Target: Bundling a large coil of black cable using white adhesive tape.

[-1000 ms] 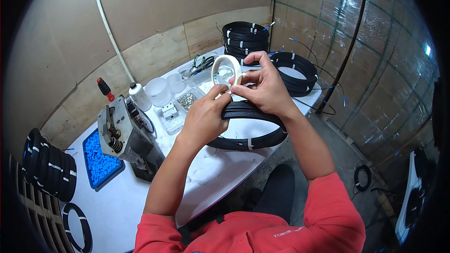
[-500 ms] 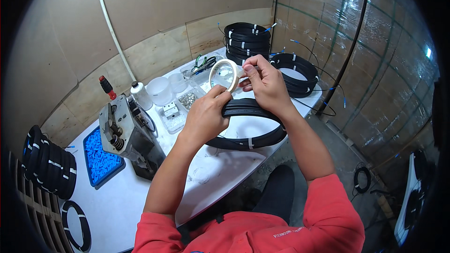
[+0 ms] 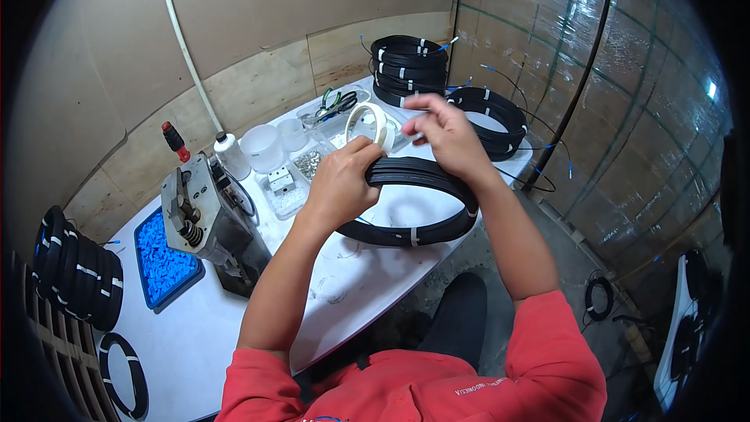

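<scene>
My left hand [image 3: 344,178] is closed round the near-left part of a black cable coil [image 3: 422,174] and also keeps a cream roll of tape [image 3: 370,120] upright at its fingertips. A white tie band circles the coil's lower side. Just right of the tape roll, above the coil, is my right hand [image 3: 447,139]; its fingers are apart and blurred, and I see nothing in them. The coil is tilted over the white table [image 3: 336,320].
Black coils stand stacked [image 3: 410,70] at the back, with another coil pile [image 3: 492,121] to their right. On the left are a metal press [image 3: 207,211], a tray of blue pieces [image 3: 164,258], a white bottle [image 3: 231,158] and clear containers [image 3: 263,148]. Pliers [image 3: 336,105] lie behind.
My right hand's fingers have come away from the tape roll's right side and spread apart. My left hand still grips the coil and the tape. The view has shifted slightly.
</scene>
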Demonstrator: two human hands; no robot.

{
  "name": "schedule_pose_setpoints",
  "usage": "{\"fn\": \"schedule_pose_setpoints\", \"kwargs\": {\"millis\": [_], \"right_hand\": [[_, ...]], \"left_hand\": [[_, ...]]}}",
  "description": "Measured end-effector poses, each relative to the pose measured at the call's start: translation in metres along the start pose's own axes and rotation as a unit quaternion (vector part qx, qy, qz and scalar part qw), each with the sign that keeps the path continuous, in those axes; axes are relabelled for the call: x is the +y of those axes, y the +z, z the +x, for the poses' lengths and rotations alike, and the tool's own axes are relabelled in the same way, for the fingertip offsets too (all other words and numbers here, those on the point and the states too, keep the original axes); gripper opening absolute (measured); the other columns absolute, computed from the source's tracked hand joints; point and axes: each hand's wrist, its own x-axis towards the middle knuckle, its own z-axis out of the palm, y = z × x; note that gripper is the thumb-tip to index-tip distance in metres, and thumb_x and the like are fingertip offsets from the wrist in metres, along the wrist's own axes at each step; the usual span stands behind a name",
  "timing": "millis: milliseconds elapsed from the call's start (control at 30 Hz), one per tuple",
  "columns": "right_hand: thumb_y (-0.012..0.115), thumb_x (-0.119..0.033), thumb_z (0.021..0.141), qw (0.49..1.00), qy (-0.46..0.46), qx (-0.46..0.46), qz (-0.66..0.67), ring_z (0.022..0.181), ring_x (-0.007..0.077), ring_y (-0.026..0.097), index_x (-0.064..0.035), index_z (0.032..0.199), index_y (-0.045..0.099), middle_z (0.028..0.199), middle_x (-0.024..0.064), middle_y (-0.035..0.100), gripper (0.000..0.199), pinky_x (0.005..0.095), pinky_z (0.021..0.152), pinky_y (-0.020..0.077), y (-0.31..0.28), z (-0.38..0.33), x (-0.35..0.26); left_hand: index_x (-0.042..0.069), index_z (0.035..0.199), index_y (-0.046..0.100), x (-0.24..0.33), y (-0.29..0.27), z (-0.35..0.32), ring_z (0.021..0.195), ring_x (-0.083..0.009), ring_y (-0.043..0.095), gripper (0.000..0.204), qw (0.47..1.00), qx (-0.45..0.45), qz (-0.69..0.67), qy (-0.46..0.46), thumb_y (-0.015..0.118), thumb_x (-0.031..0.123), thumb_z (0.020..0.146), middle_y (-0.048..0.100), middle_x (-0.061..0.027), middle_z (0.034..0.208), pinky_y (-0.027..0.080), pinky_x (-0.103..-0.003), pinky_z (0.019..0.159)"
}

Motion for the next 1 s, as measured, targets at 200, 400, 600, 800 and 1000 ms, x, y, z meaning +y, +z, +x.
{"fn": "schedule_pose_setpoints", "kwargs": {"millis": [200, 400, 600, 800, 1000], "right_hand": [[0.064, -0.002, 0.097, 0.931, 0.2, -0.236, 0.194, 0.112, 0.0157, 0.066, -0.0001, 0.142, 0.056, 0.125, 0.0112, 0.067, 0.045, 0.0316, 0.098, 0.054, -0.011, 0.023, 0.017], [0.07, -0.008, 0.097, 0.93, 0.128, -0.318, 0.13, 0.11, 0.0123, 0.064, -0.002, 0.138, 0.059, 0.122, 0.0062, 0.067, 0.042, 0.0266, 0.097, 0.0512, 0.005, 0.037, 0.02], [0.066, -0.012, 0.1, 0.941, 0.11, -0.195, 0.254, 0.112, 0.0149, 0.066, -0.0033, 0.139, 0.055, 0.124, 0.0082, 0.07, 0.041, 0.027, 0.092, 0.0546, 0.007, 0.045, 0.026], [0.051, -0.017, 0.107, 0.968, 0.073, -0.114, 0.214, 0.11, 0.0215, 0.068, 0.0014, 0.135, 0.055, 0.11, 0.0132, 0.072, 0.034, 0.0366, 0.102, 0.0513, -0.006, 0.043, -0.006], [0.05, -0.027, 0.105, 0.972, 0.001, -0.077, -0.223, 0.069, 0.0166, 0.058, 0.0011, 0.105, 0.07, 0.075, 0.0073, 0.064, 0.035, 0.0342, 0.066, 0.0467, -0.035, 0.043, -0.064]], "left_hand": [[0.005, 0.1, 0.07, 0.004, -0.003, 0.0, 0.09, -0.0393, 0.067, 0.027, 1.0, 0.003, -0.012, 0.009, 0.069, 0.005, 0.073, 0.067, -0.013, 0.101, 0.055, -0.048, 0.079], [0.003, 0.099, 0.068, -0.005, -0.002, 0.0, 0.089, -0.0404, 0.066, 0.027, 1.0, 0.016, -0.022, -0.006, 0.071, 0.001, 0.073, 0.066, -0.014, 0.099, 0.053, -0.047, 0.078], [0.003, 0.097, 0.068, -0.002, -0.005, 0.0, 0.094, -0.04, 0.068, 0.025, 0.999, 0.022, -0.02, -0.024, 0.072, 0.002, 0.072, 0.059, -0.0146, 0.132, 0.055, -0.047, 0.082], [0.004, 0.095, 0.068, 0.011, 0.004, 0.004, 0.09, -0.0438, 0.069, 0.024, 0.998, 0.029, 0.019, -0.045, 0.072, 0.003, 0.071, 0.044, -0.0153, 0.153, 0.056, -0.049, 0.081], [0.004, 0.095, 0.069, 0.009, 0.008, 0.011, 0.085, -0.0428, 0.07, 0.02, 0.997, -0.012, 0.044, -0.065, 0.07, 0.008, 0.075, 0.07, -0.0229, 0.105, 0.055, -0.05, 0.077]]}}
